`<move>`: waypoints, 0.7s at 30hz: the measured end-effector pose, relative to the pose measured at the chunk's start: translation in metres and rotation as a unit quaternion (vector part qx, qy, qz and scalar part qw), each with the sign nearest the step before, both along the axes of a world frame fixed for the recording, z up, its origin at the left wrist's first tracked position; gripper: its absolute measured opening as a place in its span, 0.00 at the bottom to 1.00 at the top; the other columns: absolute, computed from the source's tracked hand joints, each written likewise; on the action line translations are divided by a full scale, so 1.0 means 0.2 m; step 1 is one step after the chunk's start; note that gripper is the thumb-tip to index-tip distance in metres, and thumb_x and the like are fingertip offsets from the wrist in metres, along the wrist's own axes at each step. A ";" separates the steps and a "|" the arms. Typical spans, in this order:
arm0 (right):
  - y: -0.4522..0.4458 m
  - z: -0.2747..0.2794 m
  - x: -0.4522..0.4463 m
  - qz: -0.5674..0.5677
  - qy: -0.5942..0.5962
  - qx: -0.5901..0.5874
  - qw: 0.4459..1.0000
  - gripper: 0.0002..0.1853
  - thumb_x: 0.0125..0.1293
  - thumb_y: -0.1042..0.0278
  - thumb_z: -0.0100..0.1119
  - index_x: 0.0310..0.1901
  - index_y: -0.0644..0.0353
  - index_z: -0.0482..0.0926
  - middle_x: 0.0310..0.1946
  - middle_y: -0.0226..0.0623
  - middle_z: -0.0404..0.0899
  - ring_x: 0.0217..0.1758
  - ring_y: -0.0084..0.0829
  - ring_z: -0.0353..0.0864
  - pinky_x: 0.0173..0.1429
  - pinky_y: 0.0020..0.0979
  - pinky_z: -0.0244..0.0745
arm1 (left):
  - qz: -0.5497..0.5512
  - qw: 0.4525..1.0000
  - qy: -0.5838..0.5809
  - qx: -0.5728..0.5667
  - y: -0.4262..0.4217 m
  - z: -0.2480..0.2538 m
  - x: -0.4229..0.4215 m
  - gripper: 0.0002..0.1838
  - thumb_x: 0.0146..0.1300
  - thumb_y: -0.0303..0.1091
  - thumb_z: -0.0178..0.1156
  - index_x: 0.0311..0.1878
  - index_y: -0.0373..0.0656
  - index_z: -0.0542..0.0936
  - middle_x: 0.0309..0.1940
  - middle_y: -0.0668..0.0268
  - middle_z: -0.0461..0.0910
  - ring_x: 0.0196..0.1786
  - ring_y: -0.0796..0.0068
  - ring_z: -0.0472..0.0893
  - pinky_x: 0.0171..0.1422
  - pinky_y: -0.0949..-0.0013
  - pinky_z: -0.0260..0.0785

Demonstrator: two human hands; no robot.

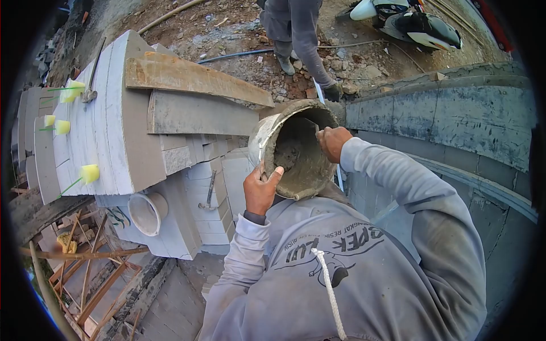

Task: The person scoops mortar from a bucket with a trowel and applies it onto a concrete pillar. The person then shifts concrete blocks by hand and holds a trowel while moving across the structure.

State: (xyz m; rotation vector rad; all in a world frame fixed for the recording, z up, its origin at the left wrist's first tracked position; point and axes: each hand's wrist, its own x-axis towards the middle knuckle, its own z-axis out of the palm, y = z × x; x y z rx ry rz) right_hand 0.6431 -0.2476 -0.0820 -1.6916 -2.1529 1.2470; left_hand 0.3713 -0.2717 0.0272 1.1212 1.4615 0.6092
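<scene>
Here, my left fingers (276, 174) grasp the bucket (310, 181) by its left rim; my right fingers (326, 143) curl at its right, holding what, I cannot tell.

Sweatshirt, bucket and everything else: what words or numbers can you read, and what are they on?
"PEK": seems to be in the big letters on the sweatshirt; the letters around it are too unclear to read.
"RESIK": my best reading from the sweatshirt's small print; the rest is too blurred.
Bucket: no words or numbers that I can read.
Motorbike: nothing readable.
</scene>
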 end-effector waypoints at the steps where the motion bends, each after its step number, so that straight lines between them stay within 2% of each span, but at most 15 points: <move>1: 0.04 0.06 -0.05 0.049 -0.192 0.079 0.977 0.08 0.48 0.64 0.60 0.29 0.57 0.76 0.23 0.38 0.78 0.30 0.39 0.80 0.33 0.37 0.74 | -0.007 1.000 0.012 0.017 0.00 -0.01 0.03 0.24 0.57 0.41 0.64 0.48 0.30 0.77 0.35 0.55 0.81 0.37 0.74 0.77 0.45 0.71 0.69; 2: 0.07 0.13 -0.10 0.096 -0.380 0.141 0.909 0.06 0.48 0.63 0.61 0.24 0.53 0.76 0.20 0.33 0.76 0.27 0.35 0.79 0.31 0.35 0.73 | -0.012 0.999 0.024 0.033 -0.01 -0.01 0.06 0.25 0.58 0.45 0.63 0.48 0.31 0.78 0.34 0.54 0.80 0.36 0.72 0.77 0.44 0.70 0.69; 3: 0.04 -0.03 -0.04 0.040 -0.198 0.171 0.964 0.05 0.52 0.64 0.57 0.26 0.54 0.74 0.22 0.36 0.75 0.27 0.36 0.78 0.30 0.37 0.72 | -0.017 0.998 0.035 0.051 -0.01 -0.02 0.07 0.26 0.58 0.48 0.63 0.47 0.32 0.78 0.34 0.53 0.80 0.35 0.71 0.77 0.44 0.69 0.69; 4: 0.00 -0.34 0.07 -0.020 -0.007 0.194 0.981 0.06 0.57 0.65 0.52 0.28 0.56 0.73 0.23 0.38 0.73 0.27 0.37 0.77 0.29 0.39 0.71 | -0.027 0.994 0.062 0.080 -0.03 -0.08 0.06 0.28 0.61 0.54 0.58 0.44 0.32 0.79 0.30 0.54 0.78 0.32 0.67 0.75 0.42 0.66 0.68; 5: 0.01 -0.13 0.01 0.021 -0.148 0.113 0.982 0.06 0.59 0.64 0.49 0.30 0.56 0.73 0.24 0.40 0.74 0.27 0.38 0.78 0.29 0.40 0.71 | -0.017 0.997 0.055 0.058 -0.03 -0.07 0.05 0.28 0.62 0.54 0.56 0.42 0.31 0.79 0.29 0.54 0.78 0.31 0.66 0.74 0.41 0.66 0.67; 6: 0.04 0.11 -0.06 0.092 -0.284 0.034 0.954 0.08 0.62 0.64 0.46 0.32 0.56 0.73 0.25 0.41 0.75 0.27 0.40 0.79 0.28 0.41 0.72 | -0.006 0.998 0.049 0.033 -0.03 -0.07 0.03 0.28 0.63 0.54 0.55 0.41 0.31 0.78 0.29 0.55 0.77 0.31 0.65 0.74 0.41 0.65 0.67; 9: -0.07 -0.03 -0.01 0.074 -0.285 -0.009 0.956 0.09 0.63 0.63 0.46 0.34 0.56 0.75 0.27 0.42 0.79 0.30 0.41 0.82 0.29 0.40 0.74 | -0.009 0.998 0.060 0.013 -0.07 -0.08 -0.01 0.28 0.66 0.53 0.50 0.34 0.31 0.77 0.25 0.56 0.74 0.29 0.65 0.72 0.38 0.63 0.65; 11: -0.07 0.03 -0.02 0.076 -0.257 -0.014 0.963 0.13 0.63 0.63 0.45 0.28 0.58 0.77 0.25 0.45 0.80 0.30 0.43 0.82 0.33 0.41 0.76 | -0.035 0.996 0.072 0.041 -0.04 -0.01 0.05 0.28 0.67 0.53 0.50 0.33 0.31 0.76 0.25 0.56 0.74 0.28 0.67 0.71 0.37 0.64 0.64; 12: -0.07 0.04 0.01 0.082 -0.225 -0.017 0.971 0.14 0.64 0.63 0.45 0.26 0.59 0.77 0.23 0.46 0.80 0.29 0.44 0.82 0.33 0.42 0.76 | -0.001 0.999 0.025 0.043 -0.05 -0.02 0.06 0.28 0.67 0.53 0.49 0.31 0.31 0.75 0.23 0.60 0.72 0.28 0.73 0.68 0.35 0.66 0.62; 14: -0.10 -0.01 0.05 0.069 -0.186 0.008 0.980 0.19 0.65 0.63 0.44 0.19 0.62 0.76 0.20 0.49 0.78 0.27 0.48 0.80 0.35 0.44 0.76 | -0.014 1.000 0.005 0.012 -0.05 -0.02 0.03 0.27 0.68 0.52 0.49 0.31 0.31 0.75 0.21 0.64 0.70 0.28 0.76 0.66 0.34 0.68 0.61; 17: -0.08 0.07 0.06 0.102 -0.232 -0.048 0.966 0.13 0.62 0.62 0.47 0.26 0.57 0.79 0.24 0.44 0.80 0.32 0.42 0.82 0.36 0.40 0.76 | -0.010 1.000 -0.022 -0.004 -0.04 0.00 0.02 0.27 0.68 0.51 0.49 0.31 0.32 0.75 0.21 0.70 0.68 0.29 0.80 0.63 0.33 0.72 0.59; 18: -0.08 0.08 0.07 0.101 -0.211 -0.063 0.970 0.15 0.62 0.62 0.46 0.23 0.59 0.78 0.23 0.45 0.80 0.32 0.44 0.81 0.37 0.41 0.76 | -0.007 0.999 -0.030 -0.005 -0.04 0.00 0.02 0.26 0.68 0.51 0.49 0.30 0.32 0.75 0.21 0.71 0.67 0.29 0.81 0.63 0.33 0.73 0.58; 21: -0.22 0.03 -0.02 0.094 -0.177 -0.009 0.980 0.15 0.62 0.62 0.47 0.23 0.60 0.78 0.24 0.46 0.80 0.33 0.45 0.81 0.39 0.42 0.75 | 0.018 0.999 -0.026 -0.041 -0.01 0.01 -0.06 0.26 0.68 0.51 0.48 0.29 0.32 0.74 0.20 0.73 0.65 0.28 0.81 0.61 0.32 0.73 0.56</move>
